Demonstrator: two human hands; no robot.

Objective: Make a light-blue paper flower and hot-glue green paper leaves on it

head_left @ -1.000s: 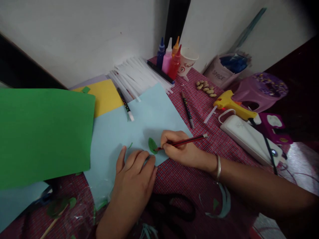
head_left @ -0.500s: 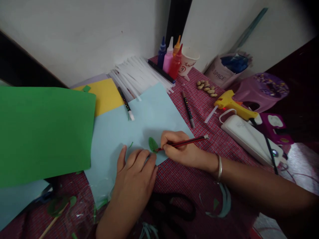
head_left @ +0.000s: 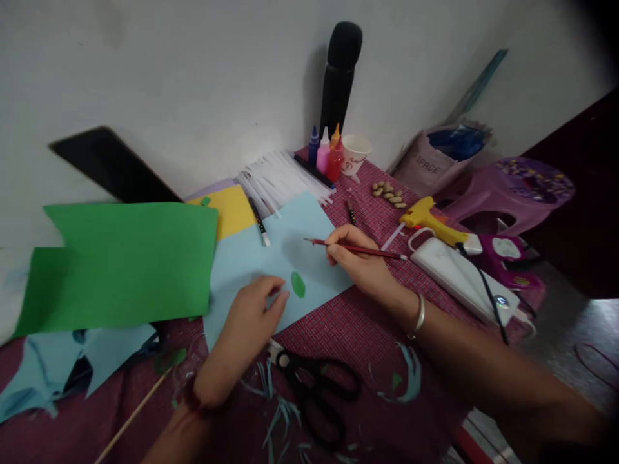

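My right hand (head_left: pixel 355 254) is closed around a dark red pencil (head_left: pixel 372 250), its tip raised over the light blue paper (head_left: pixel 290 225) and pointing left. On that paper, close to its front edge, lies a small green paper leaf (head_left: pixel 298 285). Just left of the leaf is my left hand (head_left: pixel 256 306), thumb and fingers bent but apart, with nothing visible between them. Black-handled scissors (head_left: pixel 316 380) rest on the checked cloth below the sheet, their blades partly hidden near my left wrist.
Green paper (head_left: pixel 140 270) and yellow paper (head_left: pixel 235 206) lie left. White strips (head_left: pixel 275 177), paint bottles (head_left: pixel 324 154) and a paper cup (head_left: pixel 356 153) stand along the wall. A yellow glue gun (head_left: pixel 430 219), white power bank (head_left: pixel 464 277) and peanuts (head_left: pixel 388 193) are right. Blue scraps (head_left: pixel 411 377) lie in front.
My right hand has lifted the pencil away from the leaf, up and to the right. My left hand has come off the leaf and drawn back left. The camera view has shifted.
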